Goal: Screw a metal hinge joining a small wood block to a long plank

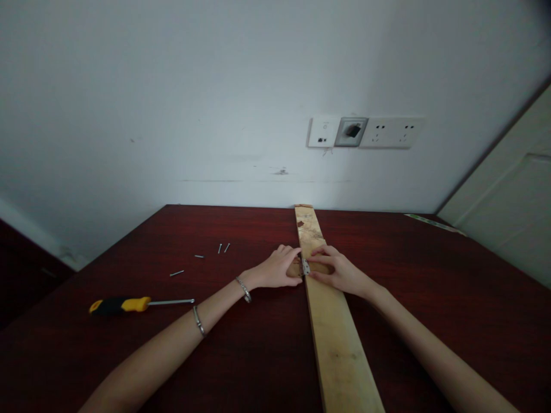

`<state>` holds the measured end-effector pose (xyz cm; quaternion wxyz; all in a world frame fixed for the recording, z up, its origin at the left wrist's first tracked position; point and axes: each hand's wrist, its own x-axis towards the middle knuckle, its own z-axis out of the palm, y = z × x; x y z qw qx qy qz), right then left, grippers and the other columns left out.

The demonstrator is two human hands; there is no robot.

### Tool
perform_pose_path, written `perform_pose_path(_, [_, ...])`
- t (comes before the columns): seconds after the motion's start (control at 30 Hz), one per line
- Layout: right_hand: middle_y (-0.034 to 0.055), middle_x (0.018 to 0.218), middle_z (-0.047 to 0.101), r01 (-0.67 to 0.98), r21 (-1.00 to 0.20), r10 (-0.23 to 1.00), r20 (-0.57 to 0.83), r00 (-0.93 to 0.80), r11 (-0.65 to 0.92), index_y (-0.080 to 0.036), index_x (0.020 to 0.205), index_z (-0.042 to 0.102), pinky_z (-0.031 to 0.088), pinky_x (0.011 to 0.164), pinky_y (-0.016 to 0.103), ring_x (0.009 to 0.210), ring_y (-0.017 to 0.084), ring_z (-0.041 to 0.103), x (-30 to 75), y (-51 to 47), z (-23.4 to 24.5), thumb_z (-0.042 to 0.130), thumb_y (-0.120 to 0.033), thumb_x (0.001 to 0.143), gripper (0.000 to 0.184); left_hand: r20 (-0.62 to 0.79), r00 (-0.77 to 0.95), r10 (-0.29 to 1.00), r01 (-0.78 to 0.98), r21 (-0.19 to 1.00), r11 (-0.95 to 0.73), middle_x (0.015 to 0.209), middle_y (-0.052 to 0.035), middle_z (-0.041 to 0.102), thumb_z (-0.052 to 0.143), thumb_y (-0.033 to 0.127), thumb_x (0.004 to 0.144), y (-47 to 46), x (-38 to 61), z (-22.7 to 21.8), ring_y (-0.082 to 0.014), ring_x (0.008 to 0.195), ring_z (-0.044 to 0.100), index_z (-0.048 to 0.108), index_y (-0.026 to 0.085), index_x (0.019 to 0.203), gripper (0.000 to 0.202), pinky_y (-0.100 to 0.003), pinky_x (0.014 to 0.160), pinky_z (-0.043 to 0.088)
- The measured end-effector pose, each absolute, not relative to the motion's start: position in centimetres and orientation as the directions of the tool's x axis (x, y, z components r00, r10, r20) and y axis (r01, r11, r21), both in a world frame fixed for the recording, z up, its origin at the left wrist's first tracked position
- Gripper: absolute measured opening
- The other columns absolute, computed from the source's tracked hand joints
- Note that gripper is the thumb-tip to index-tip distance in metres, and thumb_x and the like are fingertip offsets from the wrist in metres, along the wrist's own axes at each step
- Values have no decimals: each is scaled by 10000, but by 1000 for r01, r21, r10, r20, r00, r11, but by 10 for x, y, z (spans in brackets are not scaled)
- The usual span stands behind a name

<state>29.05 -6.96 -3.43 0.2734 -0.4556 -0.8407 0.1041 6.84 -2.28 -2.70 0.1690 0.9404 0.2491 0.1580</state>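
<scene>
A long pale wooden board (340, 344) lies on the dark red tabletop, running from the near edge toward the wall. At its left edge, about halfway along, sits a small silvery metal hinge (305, 267). My left hand (275, 268) curls its thumb and fingers around the hinge's left side, where a brownish bit of wood shows between them. From the right, my right hand (338, 272) reaches over the board, thumb and fingertips closed in on the hinge's other side. Exact finger contact is hard to make out.
Left of my hands lie several loose screws (177, 273) and a yellow-and-black screwdriver (124, 304), its shaft pointing right. The tabletop (249, 355) meets a white wall (215, 115) with sockets (383, 133). A thin printed strip (434, 223) lies at the back right.
</scene>
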Motion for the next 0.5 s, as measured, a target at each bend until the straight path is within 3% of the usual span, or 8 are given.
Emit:
perform_pose_path(0.17, [103, 1094, 534, 711, -435, 831, 352, -431, 553, -207, 1085, 664, 437, 957, 397, 1037, 228, 539, 290, -70, -34, 593, -396, 802, 348, 84, 852, 517, 452, 380, -807, 1200, -141, 441, 739, 398, 621, -16, 59, -18, -311, 1100, 400, 298, 121, 1346, 893, -446, 950, 362])
perform_pose_path(0.5, [99, 1091, 532, 709, -441, 833, 344, -433, 550, -212, 1082, 665, 427, 966, 400, 1045, 227, 532, 291, -69, -34, 592, -404, 801, 348, 39, 864, 503, 466, 318, -826, 1142, -133, 447, 667, 359, 668, -13, 54, -16, -322, 1084, 429, 287, 139, 1356, 817, -461, 954, 345])
